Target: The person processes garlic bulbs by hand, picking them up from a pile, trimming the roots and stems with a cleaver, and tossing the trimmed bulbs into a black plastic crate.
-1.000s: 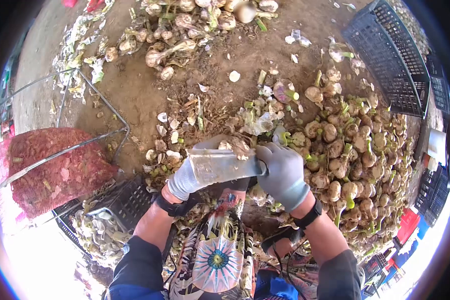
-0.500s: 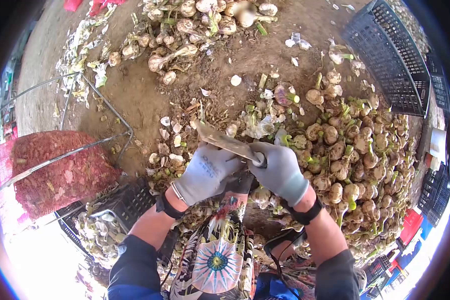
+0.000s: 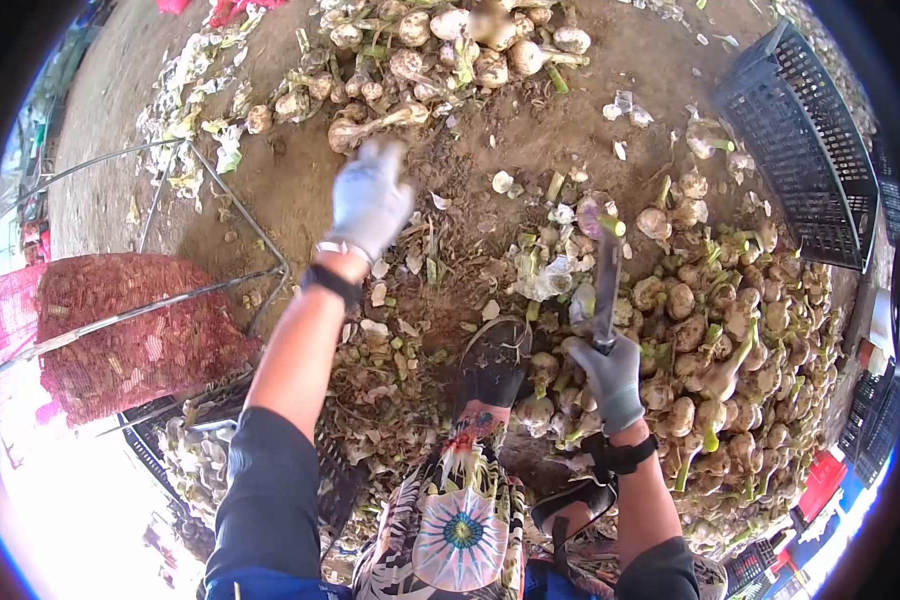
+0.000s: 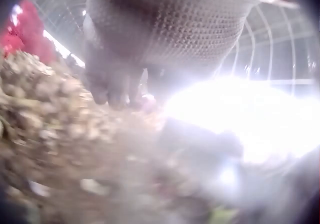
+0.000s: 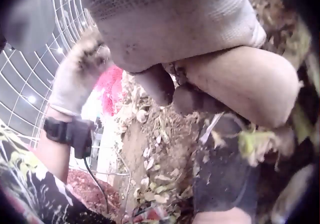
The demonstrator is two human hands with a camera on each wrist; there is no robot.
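Note:
My gloved right hand [image 3: 610, 380] grips a broad-bladed knife [image 3: 607, 285] low beside the heap of garlic bulbs [image 3: 715, 340]. Its blade points forward, seen nearly edge-on. In the right wrist view, the fingers curl round the pale wooden handle [image 5: 250, 81]. My gloved left hand [image 3: 370, 205] stretches out over the dirt, blurred by motion, with its fingers extended. Just beyond its fingertips lies a garlic bulb with a long stem [image 3: 385, 122], at the near edge of a second garlic pile [image 3: 470, 55]. Nothing shows in the left hand.
A black plastic crate [image 3: 795, 140] stands at the right. On the left are a red mesh sack [image 3: 140, 330], a metal rod frame [image 3: 235, 195] and a crate of trimmings [image 3: 195, 455]. Peelings litter the ground round my shoe [image 3: 492, 365].
My hands have parted from their place together at the knife. The left has swung forward towards the far garlic; the right has drawn back, turning the blade from sideways to forward.

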